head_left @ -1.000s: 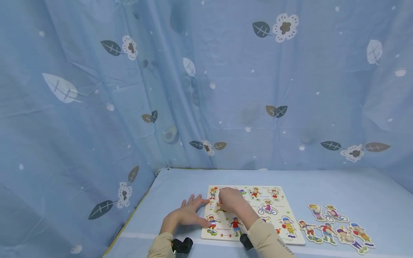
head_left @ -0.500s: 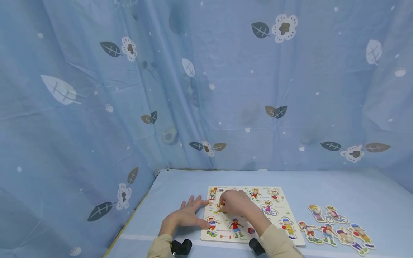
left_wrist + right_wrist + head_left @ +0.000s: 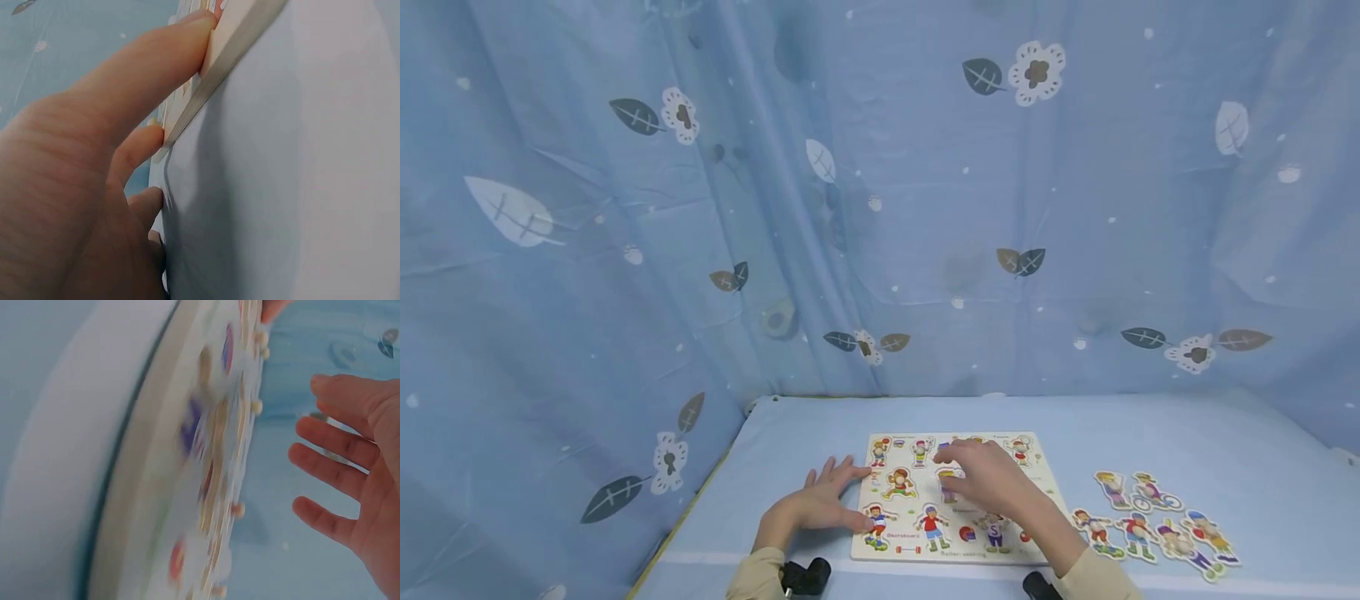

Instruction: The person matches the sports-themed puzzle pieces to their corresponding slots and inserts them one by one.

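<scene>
A white puzzle board with sports figures lies on the table. My left hand spreads its fingers at the board's left side. Its thumb rests on the board's front left part by the skateboarder figure, and another fingertip touches the left edge. Over the middle of the board is my right hand, its fingers apart with nothing between them in the right wrist view. A runner figure shows left of it. Small knobs stand up from the board's pieces.
Several loose figure pieces lie on the table right of the board, among them a cyclist and a skateboarder piece. Some overlap. A blue patterned curtain hangs behind the table.
My right hand has left the runner figure, opened its fingers and moved right. The runner is now in full sight. The left hand stays at the board; the head view has turned slightly right.
</scene>
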Demonstrator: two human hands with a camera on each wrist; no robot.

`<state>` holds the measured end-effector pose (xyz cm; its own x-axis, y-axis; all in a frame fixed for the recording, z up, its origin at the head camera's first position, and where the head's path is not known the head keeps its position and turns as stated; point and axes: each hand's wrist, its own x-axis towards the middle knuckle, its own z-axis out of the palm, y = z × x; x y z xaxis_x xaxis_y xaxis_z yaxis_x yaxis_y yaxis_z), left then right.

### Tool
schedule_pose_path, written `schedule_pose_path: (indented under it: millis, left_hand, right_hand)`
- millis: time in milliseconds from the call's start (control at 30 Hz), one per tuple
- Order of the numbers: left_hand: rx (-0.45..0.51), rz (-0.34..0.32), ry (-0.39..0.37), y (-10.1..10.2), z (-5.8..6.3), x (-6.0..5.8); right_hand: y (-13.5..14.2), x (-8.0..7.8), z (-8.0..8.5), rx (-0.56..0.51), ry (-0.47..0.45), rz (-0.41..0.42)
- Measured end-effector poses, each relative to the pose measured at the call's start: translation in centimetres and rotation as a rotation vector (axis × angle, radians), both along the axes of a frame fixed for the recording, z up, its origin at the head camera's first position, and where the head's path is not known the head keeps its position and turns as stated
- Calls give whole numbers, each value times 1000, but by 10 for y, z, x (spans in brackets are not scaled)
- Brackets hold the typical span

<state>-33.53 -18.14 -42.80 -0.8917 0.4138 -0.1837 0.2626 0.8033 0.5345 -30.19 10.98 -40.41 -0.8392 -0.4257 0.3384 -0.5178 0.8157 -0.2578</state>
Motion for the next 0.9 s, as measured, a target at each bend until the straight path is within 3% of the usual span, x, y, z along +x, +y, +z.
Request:
schedule_pose_path:
  millis: [500, 767, 900]
  left_hand:
    - [5, 10, 2, 1, -2, -1]
    - [-12, 14, 9, 1, -3, -1]
    - [-14, 18, 14, 2, -4, -2]
  right_hand:
    - [78, 18, 3, -10, 0, -150]
    - [108, 20, 5, -17, -53, -216]
    - [121, 21, 11, -34, -24, -229]
